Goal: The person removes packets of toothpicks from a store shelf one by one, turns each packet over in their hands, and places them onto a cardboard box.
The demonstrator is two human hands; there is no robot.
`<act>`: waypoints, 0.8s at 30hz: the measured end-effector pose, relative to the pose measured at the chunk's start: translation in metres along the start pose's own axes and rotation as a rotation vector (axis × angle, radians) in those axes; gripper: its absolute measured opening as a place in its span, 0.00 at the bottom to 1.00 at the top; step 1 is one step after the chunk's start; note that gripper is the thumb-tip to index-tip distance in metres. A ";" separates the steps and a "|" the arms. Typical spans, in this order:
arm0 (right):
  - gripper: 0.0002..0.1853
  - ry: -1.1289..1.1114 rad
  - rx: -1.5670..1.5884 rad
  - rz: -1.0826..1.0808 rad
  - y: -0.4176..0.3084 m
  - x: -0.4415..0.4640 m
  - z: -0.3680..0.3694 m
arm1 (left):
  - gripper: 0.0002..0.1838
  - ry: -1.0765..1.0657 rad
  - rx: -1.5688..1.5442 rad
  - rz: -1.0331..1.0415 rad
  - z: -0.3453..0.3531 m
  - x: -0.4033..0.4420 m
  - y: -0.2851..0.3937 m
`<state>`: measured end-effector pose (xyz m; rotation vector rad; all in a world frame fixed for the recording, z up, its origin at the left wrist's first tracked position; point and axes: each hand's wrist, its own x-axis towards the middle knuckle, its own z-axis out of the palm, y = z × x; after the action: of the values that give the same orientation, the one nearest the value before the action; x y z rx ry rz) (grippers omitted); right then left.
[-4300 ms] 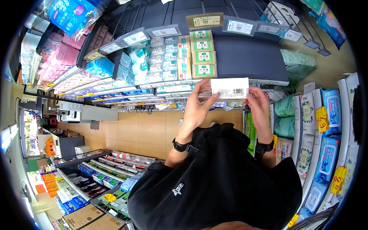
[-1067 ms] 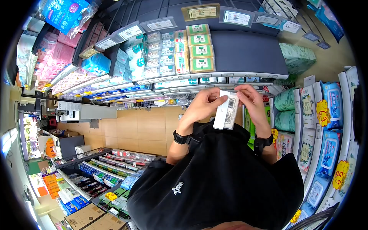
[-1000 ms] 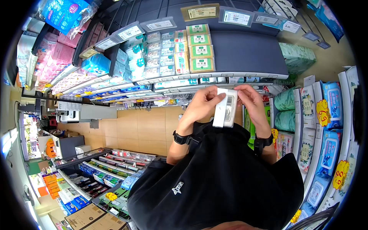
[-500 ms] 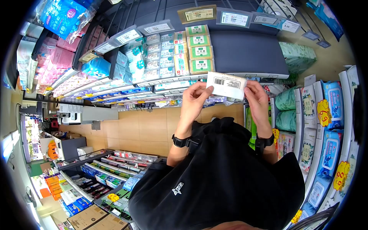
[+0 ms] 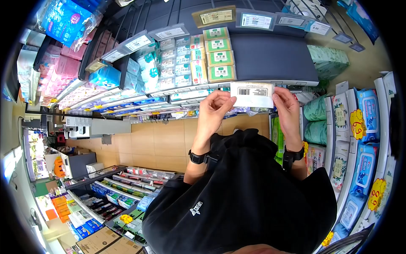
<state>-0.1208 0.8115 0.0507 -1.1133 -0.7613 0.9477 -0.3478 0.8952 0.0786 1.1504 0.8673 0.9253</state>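
Observation:
In the head view, a small flat white packet is held up before the dark shelf, its barcode and printed text facing me. My left hand pinches its left edge between thumb and curled fingers. At the opposite end, my right hand grips the right edge with thumb and fingers. Just behind the packet, stacks of green-and-tan packs lie on the dark shelf. Small white-and-blue packs sit left of those stacks.
Price tags hang on hooks above the shelf. Blue wipe packs fill racks at the right. Pink packages stand at the left. Behind on the left are a lower display rack and a cardboard box on the tan tiled floor.
The packet has shifted slightly right and down and now lies more level, turned a little squarer to me. Both hands have kept their hold on it.

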 end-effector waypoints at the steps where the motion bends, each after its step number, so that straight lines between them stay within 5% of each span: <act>1: 0.11 0.002 -0.008 -0.001 0.000 0.000 0.000 | 0.08 0.005 0.019 -0.013 0.000 0.000 0.000; 24: 0.12 -0.008 -0.065 -0.010 -0.009 -0.002 -0.001 | 0.08 0.047 0.023 -0.018 0.000 -0.003 0.000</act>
<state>-0.1191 0.8077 0.0587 -1.1619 -0.8080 0.9249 -0.3490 0.8920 0.0788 1.1428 0.9270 0.9331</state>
